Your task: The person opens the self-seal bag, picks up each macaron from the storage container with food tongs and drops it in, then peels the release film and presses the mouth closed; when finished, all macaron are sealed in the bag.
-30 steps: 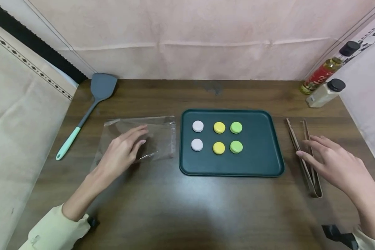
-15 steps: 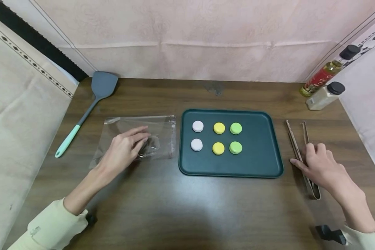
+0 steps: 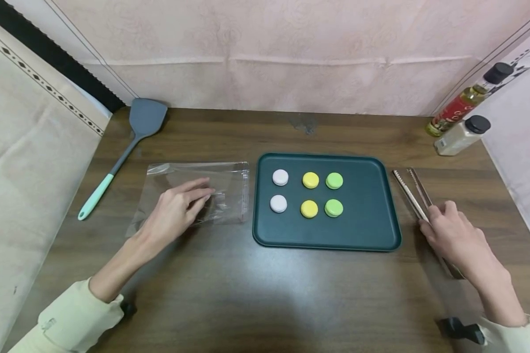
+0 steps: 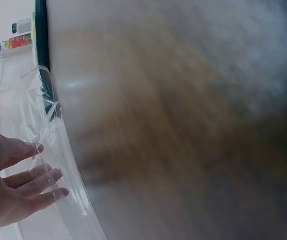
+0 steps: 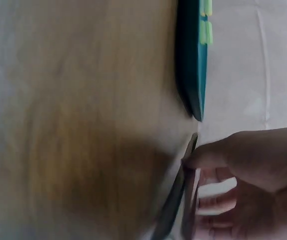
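My left hand rests on a clear plastic bag that lies flat left of the tray. Its fingers are spread and fairly straight against the film, as the left wrist view shows. At the right, my right hand grips metal tongs between thumb and fingers; the tong tips point away from me and stand slightly apart. Between the hands lies a dark green tray bearing two white macarons, two yellow macarons and two green macarons in two rows.
A grey spatula with a mint handle lies at the back left. At the back right stand an oil bottle with a red label and a jar with a black lid. Cloth walls border the wooden table.
My right hand has come down onto the tongs and closed round them. The tong tips have shifted a little left and nearer together. My left hand stays nearly still on the bag.
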Motion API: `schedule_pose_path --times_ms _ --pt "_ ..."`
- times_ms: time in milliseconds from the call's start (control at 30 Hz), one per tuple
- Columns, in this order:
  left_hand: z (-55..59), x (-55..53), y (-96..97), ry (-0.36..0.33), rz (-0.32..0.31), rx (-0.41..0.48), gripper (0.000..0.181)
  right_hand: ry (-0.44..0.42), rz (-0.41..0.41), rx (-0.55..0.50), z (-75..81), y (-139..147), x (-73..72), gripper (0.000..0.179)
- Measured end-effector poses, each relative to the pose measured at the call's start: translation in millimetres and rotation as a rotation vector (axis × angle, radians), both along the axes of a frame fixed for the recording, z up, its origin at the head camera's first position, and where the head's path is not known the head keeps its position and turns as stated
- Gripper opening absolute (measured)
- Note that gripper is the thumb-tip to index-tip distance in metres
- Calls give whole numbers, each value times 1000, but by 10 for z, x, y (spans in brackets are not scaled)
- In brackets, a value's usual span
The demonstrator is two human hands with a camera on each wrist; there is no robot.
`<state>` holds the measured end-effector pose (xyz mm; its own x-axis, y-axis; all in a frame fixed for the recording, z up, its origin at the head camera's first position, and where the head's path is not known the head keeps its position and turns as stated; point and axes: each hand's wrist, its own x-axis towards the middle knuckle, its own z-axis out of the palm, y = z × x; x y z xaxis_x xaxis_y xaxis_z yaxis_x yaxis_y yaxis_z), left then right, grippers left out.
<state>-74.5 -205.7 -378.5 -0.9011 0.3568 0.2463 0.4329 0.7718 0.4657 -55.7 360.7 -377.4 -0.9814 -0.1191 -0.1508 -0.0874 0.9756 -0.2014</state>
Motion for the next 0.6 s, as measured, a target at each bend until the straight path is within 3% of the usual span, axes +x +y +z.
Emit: schedule_pose_path --times_ms 100,233,367,467,600 --pt "5 0 -2 4 3 1 24 121 27 -70 -13 28 -7 14" --pt "12 0 3 5 4 5 25 357 64 -175 -75 36 -23 22" --pt "6 1 3 18 8 25 26 544 176 -275 -136 0 -71 24" --pt "1 7 0 34 15 40 27 563 292 -342 -149 -71 -101 40" --pt "-4 19 -4 40 24 47 27 479 352 -336 -114 -195 -126 48"
